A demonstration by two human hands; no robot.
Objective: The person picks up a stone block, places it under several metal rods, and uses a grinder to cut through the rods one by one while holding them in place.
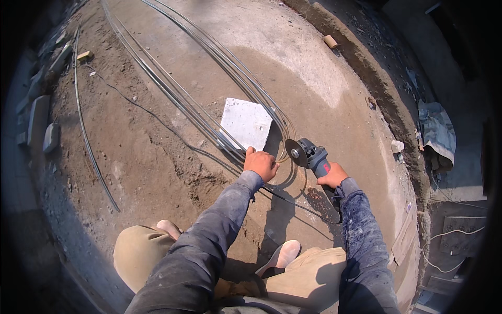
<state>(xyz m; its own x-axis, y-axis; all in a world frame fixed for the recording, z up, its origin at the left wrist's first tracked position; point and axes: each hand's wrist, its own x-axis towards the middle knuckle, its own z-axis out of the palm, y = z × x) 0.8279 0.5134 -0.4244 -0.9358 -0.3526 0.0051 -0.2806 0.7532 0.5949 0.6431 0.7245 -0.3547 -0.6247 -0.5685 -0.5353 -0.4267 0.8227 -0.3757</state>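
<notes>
My left hand [261, 165] is closed around the near end of thin grey metal rods [143, 64], which run away to the far left. Beside it, my right hand [333, 176] grips the body of an angle grinder [318, 161]. The grinder's round cutting disc [293, 152] faces left, close to the curved ends of a second bundle of rods [230, 64]. A white square slab [246, 121] lies on the ground just beyond my left hand, with rods crossing its near edge. My palm hides the rods' exact ends.
A dark cord [157, 119] trails across the dirt from the grinder. One bent rod [83, 125] lies farther left, near grey blocks [38, 121]. A low ledge [361, 65] runs along the right, with a crumpled sack [437, 133] beyond it. My shoe [285, 255] stands close below.
</notes>
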